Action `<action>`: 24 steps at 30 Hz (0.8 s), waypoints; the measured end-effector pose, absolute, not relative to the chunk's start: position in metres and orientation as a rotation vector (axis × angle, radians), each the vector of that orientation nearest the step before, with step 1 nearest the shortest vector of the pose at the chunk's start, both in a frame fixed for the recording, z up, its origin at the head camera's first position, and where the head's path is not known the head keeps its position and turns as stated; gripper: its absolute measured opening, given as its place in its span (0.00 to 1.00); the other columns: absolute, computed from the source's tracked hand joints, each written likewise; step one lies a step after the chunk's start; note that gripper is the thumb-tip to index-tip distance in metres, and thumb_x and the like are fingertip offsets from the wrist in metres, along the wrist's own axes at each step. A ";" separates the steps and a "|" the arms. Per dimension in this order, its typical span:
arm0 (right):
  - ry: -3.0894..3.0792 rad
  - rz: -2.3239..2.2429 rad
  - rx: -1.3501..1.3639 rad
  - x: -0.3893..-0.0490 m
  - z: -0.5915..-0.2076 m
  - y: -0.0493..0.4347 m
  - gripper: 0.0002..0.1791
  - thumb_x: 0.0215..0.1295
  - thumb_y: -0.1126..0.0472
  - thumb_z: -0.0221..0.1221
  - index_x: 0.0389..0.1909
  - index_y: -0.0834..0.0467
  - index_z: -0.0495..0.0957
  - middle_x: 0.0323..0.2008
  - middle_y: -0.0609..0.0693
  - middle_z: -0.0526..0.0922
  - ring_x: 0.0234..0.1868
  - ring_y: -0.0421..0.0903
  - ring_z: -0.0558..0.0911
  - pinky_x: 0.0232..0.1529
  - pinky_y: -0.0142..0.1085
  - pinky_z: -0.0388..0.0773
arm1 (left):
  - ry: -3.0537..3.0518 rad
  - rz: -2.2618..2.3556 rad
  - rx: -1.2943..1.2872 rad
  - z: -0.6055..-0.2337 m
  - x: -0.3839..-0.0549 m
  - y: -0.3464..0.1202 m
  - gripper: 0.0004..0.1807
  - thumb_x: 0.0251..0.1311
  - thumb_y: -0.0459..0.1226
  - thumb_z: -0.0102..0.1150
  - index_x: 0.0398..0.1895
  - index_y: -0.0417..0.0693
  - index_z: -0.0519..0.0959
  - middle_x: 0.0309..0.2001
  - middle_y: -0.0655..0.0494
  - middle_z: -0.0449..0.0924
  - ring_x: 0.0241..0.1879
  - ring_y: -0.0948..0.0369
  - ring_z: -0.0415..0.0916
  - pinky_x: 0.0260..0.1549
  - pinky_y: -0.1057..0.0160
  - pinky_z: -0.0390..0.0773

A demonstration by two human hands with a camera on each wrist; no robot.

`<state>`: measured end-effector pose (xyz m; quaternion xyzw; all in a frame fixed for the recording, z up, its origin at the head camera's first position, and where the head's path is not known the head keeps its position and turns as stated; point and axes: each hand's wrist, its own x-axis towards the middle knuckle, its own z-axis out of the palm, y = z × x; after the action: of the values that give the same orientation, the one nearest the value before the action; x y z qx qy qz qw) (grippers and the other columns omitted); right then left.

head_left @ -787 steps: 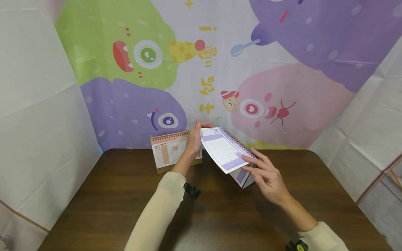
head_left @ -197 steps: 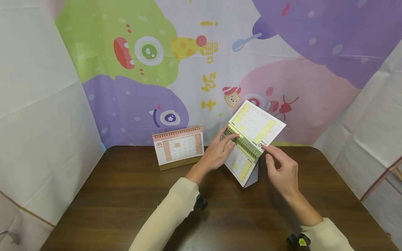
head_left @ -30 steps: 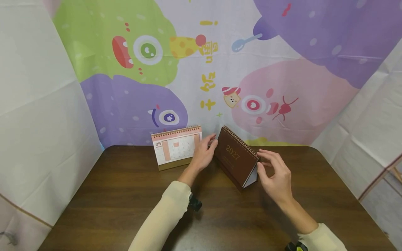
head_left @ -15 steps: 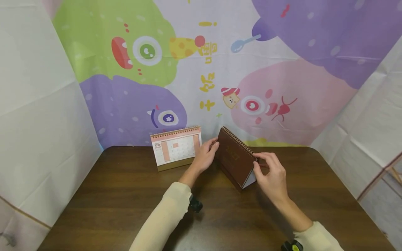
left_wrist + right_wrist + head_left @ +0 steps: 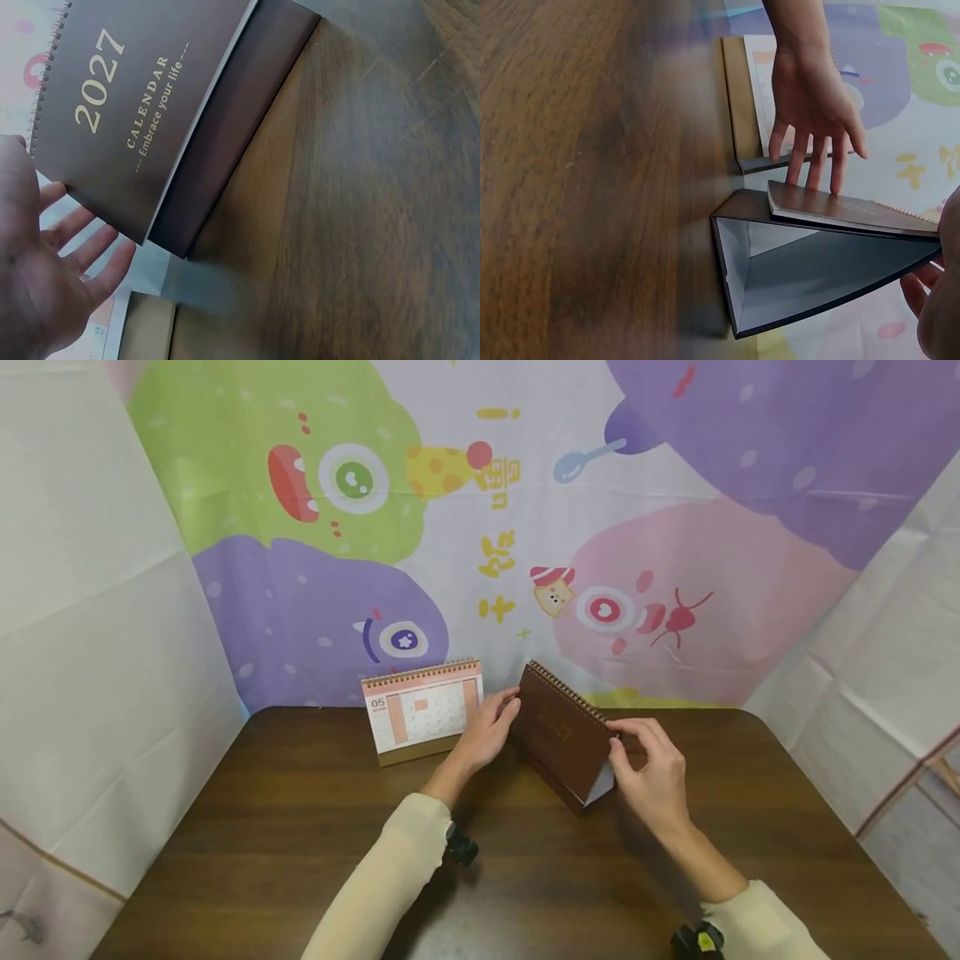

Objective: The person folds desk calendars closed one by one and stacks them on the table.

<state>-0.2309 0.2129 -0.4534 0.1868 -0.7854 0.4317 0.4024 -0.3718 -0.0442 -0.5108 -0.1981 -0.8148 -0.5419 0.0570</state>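
A dark brown desk calendar (image 5: 564, 739) stands like a tent on the table, its 2027 cover facing front and its spiral binding on top. My left hand (image 5: 483, 735) touches its left side edge with extended fingers, as the left wrist view also shows. At the upper right corner, my right hand (image 5: 654, 768) pinches the calendar, thumb in front and fingers behind. The hollow base and grey inner board (image 5: 817, 262) show in the right wrist view. Behind the left hand stands a second desk calendar (image 5: 427, 714), open at a pink 05 page.
The table (image 5: 540, 877) is dark wood with rounded far corners. A cloth backdrop (image 5: 510, 518) with cartoon monsters hangs right behind the calendars. White cloth walls (image 5: 90, 610) close off both sides.
Earlier, purple 02 and then yellow-green pages showed; now the brown cover lies over the front. During the last second, my right hand has closed on the upper right corner. The pink calendar stays put.
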 end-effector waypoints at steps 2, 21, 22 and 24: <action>-1.992 1.093 0.456 -0.232 -0.454 0.214 0.14 0.68 0.80 0.65 0.50 0.67 0.90 0.46 0.62 0.91 0.47 0.30 0.83 0.49 0.15 0.82 | -2.462 -1.661 -0.605 -0.513 -0.372 -0.046 0.30 0.89 0.50 0.48 0.82 0.45 0.74 0.77 0.39 0.79 0.75 0.40 0.80 0.79 0.40 0.77; -1.948 1.109 0.430 -0.244 -0.454 0.219 0.17 0.66 0.83 0.62 0.50 0.66 0.90 0.46 0.61 0.91 0.47 0.29 0.82 0.50 0.15 0.81 | -2.402 -1.622 -0.654 -0.532 -0.372 -0.062 0.35 0.88 0.62 0.46 0.81 0.49 0.76 0.76 0.43 0.81 0.71 0.42 0.83 0.73 0.37 0.81; -1.946 1.107 0.427 -0.245 -0.454 0.219 0.17 0.66 0.82 0.62 0.49 0.66 0.90 0.46 0.61 0.91 0.46 0.30 0.82 0.50 0.15 0.80 | -2.403 -1.624 -0.656 -0.534 -0.373 -0.063 0.35 0.88 0.62 0.46 0.81 0.50 0.76 0.76 0.43 0.81 0.72 0.42 0.83 0.73 0.37 0.81; -1.941 1.106 0.423 -0.245 -0.455 0.220 0.17 0.66 0.83 0.62 0.49 0.66 0.90 0.45 0.61 0.91 0.46 0.31 0.82 0.51 0.14 0.79 | -2.405 -1.626 -0.660 -0.537 -0.375 -0.064 0.36 0.88 0.63 0.45 0.81 0.51 0.76 0.77 0.45 0.81 0.72 0.43 0.82 0.74 0.38 0.81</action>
<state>-0.2454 0.2197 -0.4548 0.1690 -0.7746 0.4413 0.4204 -0.3752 -0.0637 -0.5369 -0.2208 -0.8051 -0.5444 0.0819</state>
